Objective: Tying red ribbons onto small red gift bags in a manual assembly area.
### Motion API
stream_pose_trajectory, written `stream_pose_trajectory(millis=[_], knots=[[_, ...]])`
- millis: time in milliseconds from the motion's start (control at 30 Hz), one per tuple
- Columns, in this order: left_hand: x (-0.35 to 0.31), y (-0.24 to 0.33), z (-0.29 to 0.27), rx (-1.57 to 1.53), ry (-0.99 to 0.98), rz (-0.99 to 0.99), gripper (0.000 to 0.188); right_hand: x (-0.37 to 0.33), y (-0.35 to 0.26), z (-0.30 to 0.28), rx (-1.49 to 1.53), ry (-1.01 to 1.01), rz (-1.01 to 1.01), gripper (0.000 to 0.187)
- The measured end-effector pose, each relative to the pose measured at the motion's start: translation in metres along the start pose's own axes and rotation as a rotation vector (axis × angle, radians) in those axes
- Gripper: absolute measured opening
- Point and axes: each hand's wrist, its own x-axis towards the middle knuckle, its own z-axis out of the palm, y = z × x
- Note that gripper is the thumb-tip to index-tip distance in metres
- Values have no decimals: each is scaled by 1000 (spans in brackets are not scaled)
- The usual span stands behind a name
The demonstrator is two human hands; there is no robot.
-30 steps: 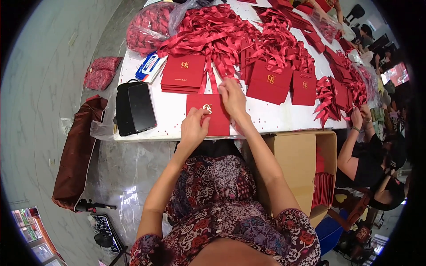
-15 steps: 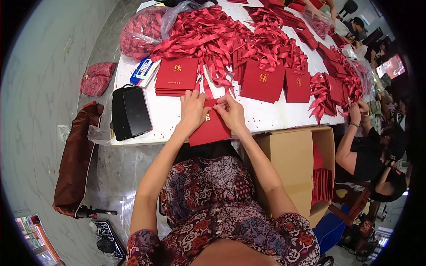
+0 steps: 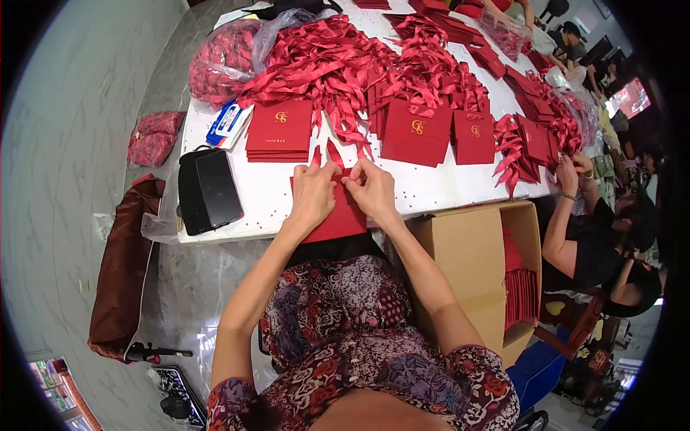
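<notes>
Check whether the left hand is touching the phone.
Apart: the head view shows a strip of white tabletop between the left hand and the black phone.

- Black rectangular phone [image 3: 221,188] sits at the near left corner of the white tabletop [image 3: 269,205]
- Blue-and-white plastic packet [image 3: 228,126] is right behind it
- Flat red paper bag [image 3: 341,226] is at the near edge, right of the phone
- Red ribbon heap [image 3: 327,61] sits farther back
- Open brown cardboard box [image 3: 462,269] is off to the right, flat red bags [image 3: 521,300] inside

Floral top [image 3: 338,309], dk base w/ red, purple + wht flowers; short slvs [image 3: 478,370] same print; dk patch [image 3: 386,296] w/ pink dots, R side.
</notes>
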Motion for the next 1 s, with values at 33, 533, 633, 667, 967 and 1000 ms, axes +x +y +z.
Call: stream_pose_trajectory(millis=[33,533,633,667,967,1000], knots=[[0,3,-3,-5,3,17,19,-1,-3,-4,14,14,-5,19],[-16,16,-1,-68,50,-95,22,-13,6,-2,250,-19,-48,23],[-12,10,-5,-3,-20,-43,24,-8,6,-9,32,-33,-169,27],[-11,11,-7,18,-31,-29,23,-6,6,-11,-62,-52,-211,29],[-6,22,-25,67,-9,176,20,30,16,-37,68,-725,-44,37],[-4,20,-24,75,-13,163,20,34,33,-29,215,-737,-81,37]])
